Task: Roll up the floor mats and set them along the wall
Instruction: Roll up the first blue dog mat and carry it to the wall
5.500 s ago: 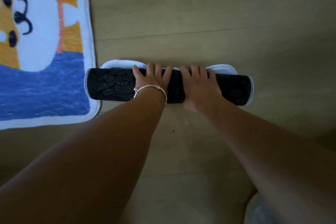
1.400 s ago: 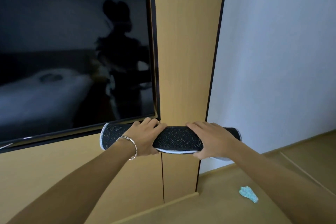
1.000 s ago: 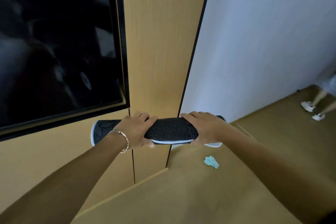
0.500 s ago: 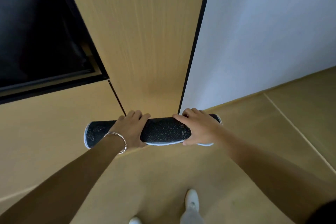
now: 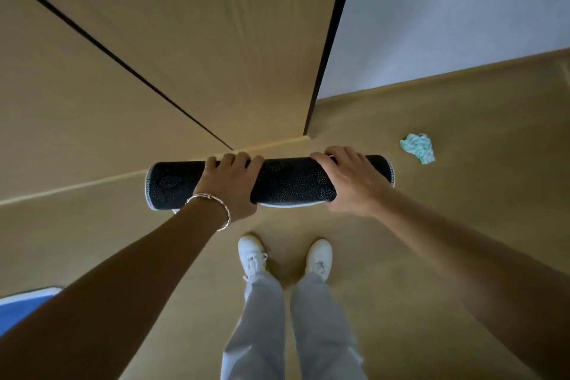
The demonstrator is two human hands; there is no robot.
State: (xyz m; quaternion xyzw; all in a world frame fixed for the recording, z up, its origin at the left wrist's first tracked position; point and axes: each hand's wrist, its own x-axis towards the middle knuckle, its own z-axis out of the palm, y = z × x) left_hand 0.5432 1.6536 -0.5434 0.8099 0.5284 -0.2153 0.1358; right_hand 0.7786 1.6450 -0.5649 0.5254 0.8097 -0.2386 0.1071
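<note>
I have both arms stretched forward and down, with the rolled mat [image 5: 290, 183] held across between them. My left hand [image 5: 229, 185], a thin bracelet [image 5: 216, 203] on its wrist, grips the roll left of its middle, the fingers [image 5: 234, 160] curled over the far side. My right hand [image 5: 351, 182] grips near the right end in the same way, knuckles up and fingers wrapped over the top.

The roll's dark backing faces out, printed with pale dotted swirls, and a white stitched edge shows at each end. Its long axis runs left to right, roughly parallel to the skirting [image 5: 92, 183] at the foot of the wood-panelled wall [image 5: 216, 40].

In this view the roll lies just on my side of the skirting, its left part overlapping it. My white shoes [image 5: 251, 253] stand further back from the skirting. A crumpled teal cloth [image 5: 418, 146] lies on the floor past the skirting's right end, and a blue mat corner [image 5: 21, 302] sits well back from it on the left.
</note>
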